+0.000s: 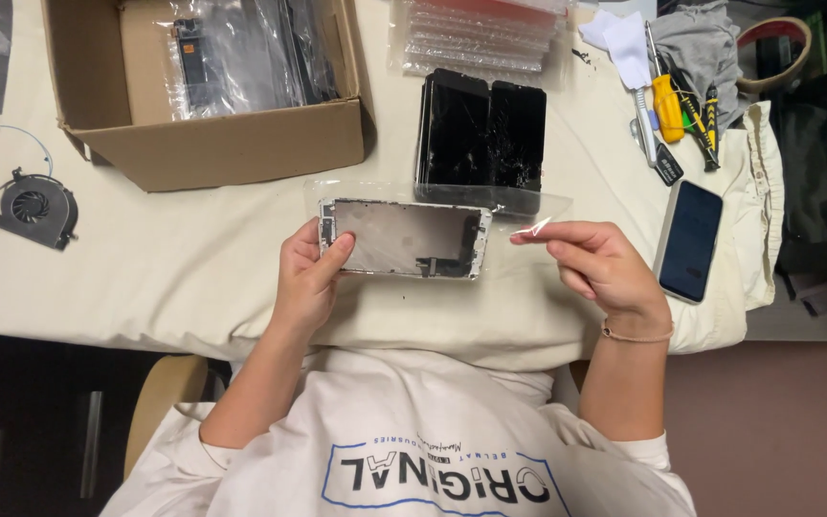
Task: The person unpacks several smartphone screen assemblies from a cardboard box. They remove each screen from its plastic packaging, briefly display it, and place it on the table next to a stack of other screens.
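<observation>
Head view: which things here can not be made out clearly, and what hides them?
- Cardboard box: its top is cut off by the picture edge, and glare on the plastic bags hides the contents.
- Phone screen assembly: its front faces away, and the left hand covers one end.
- Stacked black screens: their number cannot be told.
- Clear tab: the right hand pinches it, and it is too small to identify.

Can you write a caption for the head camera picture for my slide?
Left hand holds a phone screen panel inside a clear plastic sleeve while right hand pinches the sleeve's edge.
</observation>
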